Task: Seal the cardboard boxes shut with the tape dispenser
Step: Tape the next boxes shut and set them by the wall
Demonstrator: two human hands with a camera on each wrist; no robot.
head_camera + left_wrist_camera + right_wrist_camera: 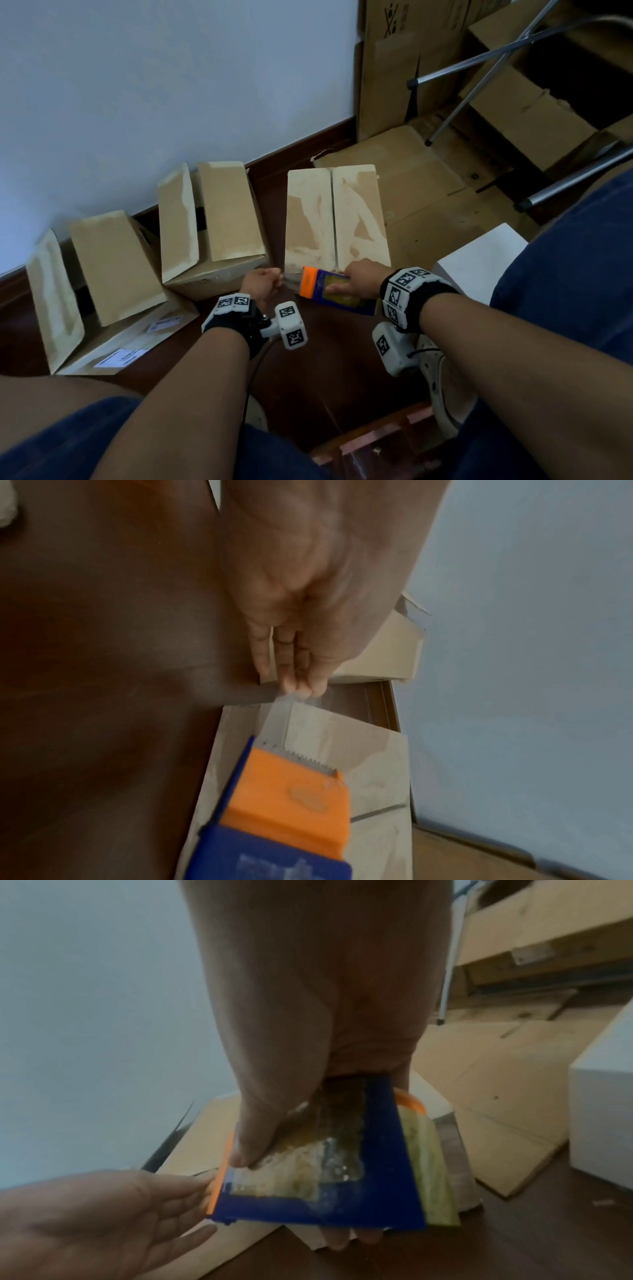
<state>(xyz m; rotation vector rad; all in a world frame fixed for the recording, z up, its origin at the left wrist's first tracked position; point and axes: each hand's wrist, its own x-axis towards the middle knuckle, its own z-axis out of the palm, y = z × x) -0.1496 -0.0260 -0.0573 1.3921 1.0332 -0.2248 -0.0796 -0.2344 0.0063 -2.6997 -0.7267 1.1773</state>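
Note:
Three cardboard boxes stand on the dark floor along the wall. The left box (pixel 102 274) and the middle box (pixel 219 219) have their flaps standing apart. The right box (pixel 337 216) has its two flaps down, meeting at a centre seam. At its near edge my right hand (pixel 359 279) grips a blue and orange tape dispenser (pixel 327 291), thumb on the tape roll (pixel 301 1153). My left hand (pixel 263 282) pinches the end of the clear tape (pixel 279 718), drawn out a short way from the toothed orange blade end (pixel 294 785).
Flattened cardboard (pixel 428 192) covers the floor to the right, with more boxes stacked behind. Metal legs (pixel 479 61) cross above them. A white box (pixel 479 263) sits by my right knee, a shoe (pixel 442 387) below my right wrist. The wall runs close behind the boxes.

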